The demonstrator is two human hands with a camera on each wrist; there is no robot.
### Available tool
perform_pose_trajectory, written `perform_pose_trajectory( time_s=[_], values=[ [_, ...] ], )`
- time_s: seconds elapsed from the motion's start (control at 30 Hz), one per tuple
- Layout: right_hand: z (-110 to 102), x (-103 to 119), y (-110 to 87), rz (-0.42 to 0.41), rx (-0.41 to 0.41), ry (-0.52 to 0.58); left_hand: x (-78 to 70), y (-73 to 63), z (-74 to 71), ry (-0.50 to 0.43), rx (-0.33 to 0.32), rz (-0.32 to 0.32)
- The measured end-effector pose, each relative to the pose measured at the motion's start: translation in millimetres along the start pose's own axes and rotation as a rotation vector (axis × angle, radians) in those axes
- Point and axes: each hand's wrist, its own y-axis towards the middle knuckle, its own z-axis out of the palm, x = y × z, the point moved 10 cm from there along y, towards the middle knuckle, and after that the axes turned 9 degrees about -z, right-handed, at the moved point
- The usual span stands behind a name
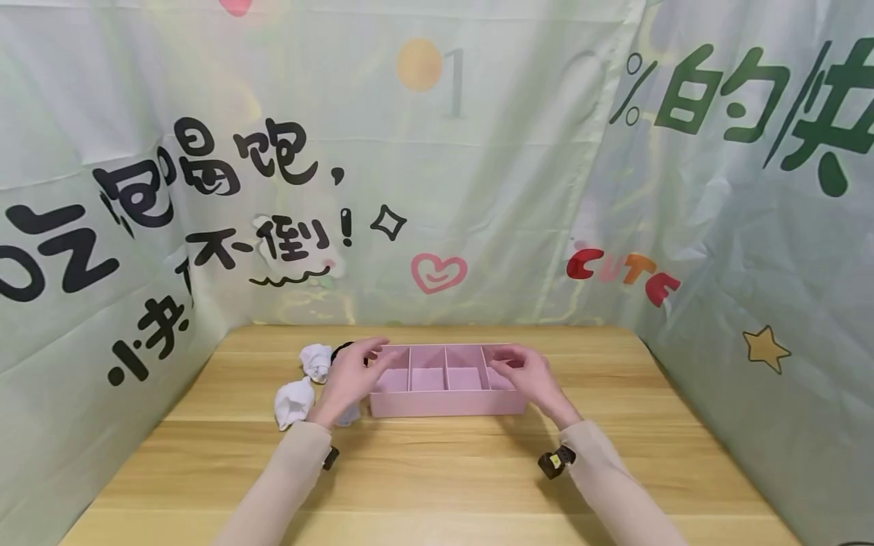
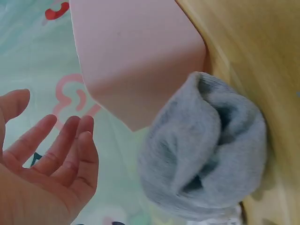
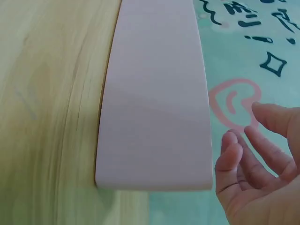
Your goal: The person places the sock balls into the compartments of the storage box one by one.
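- Pink plastic forms the divided organiser box (image 1: 447, 402), which is set on the wooden table (image 1: 437, 485) near its far edge, between the two hands.
- The left hand (image 1: 351, 379) is seen over the box's left end and the right hand (image 1: 526, 375) over its right end; in both wrist views the fingers are loosely spread and nothing is gripped.
- Whether any fingertip rests on the rim cannot be told from the head view.
- The box is judged stiff, light and smooth-walled, so it could slip under a one-sided pinch; the two short end walls are thought the best places to be held, with a hand at each.
- Four compartments in a row are shown; those visible hold nothing, though the end ones are partly hidden by the hands.
- A rolled grey sock (image 2: 204, 150) is seen just beside the box's left corner in the left wrist view; it looks soft and easily squeezed.
- Two white sock bundles (image 1: 295, 400) lie on the table left of the box, with a dark item behind them too hidden to be named.
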Motion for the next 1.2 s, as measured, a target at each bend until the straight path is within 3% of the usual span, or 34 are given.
perform_pose_trajectory(
  time_s=[0.13,0.27,0.43,0.6,0.93,1.2],
  values=[
    [-11.4,-15.4,-4.0,0.072,-0.035,0.137,14.1,2.6,-2.5,-0.152,0.044,-0.034],
    [-16.4,-27.2,-6.8,0.117,-0.023,0.263,30.6,3.3,-1.8,-0.25,0.145,-0.077],
    [-24.1,-42.2,-12.9,0.176,-0.027,0.292,46.5,2.1,-8.3,-0.381,0.265,-0.09],
    [-24.2,-54.1,-18.7,0.229,0.004,0.336,73.2,0.3,-24.4,-0.464,0.301,-0.106],
    [-2.4,-77.6,-27.6,0.257,0.209,0.552,112.8,-5.1,-51.3,-0.464,0.319,-0.166],
    [-2.8,-74.4,-24.8,0.253,0.231,0.582,141.3,-9.2,-67.8,-0.479,0.336,-0.221]
  ],
)
